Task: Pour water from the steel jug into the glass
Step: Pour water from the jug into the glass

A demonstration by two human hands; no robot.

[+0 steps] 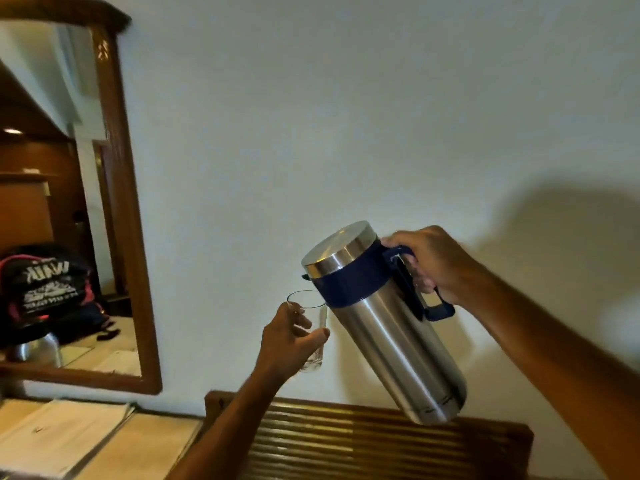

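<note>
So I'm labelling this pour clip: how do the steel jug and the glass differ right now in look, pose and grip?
The steel jug is opaque brushed metal with a navy band; the glass is clear and looks empty. The jug is far bigger than the glass. The jug tilts, spout toward the glass's rim; the glass stays nearly upright. The right hand holds the jug by its handle; the left hand wraps the glass's side. Both are held in the air in front of the wall.

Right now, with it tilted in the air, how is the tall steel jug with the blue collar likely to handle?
The tall steel jug with the blue collar probably feels stiff, its polished wall slippery. The right hand grips only its blue handle, so its long body may pull downward, heavier if full.
</note>
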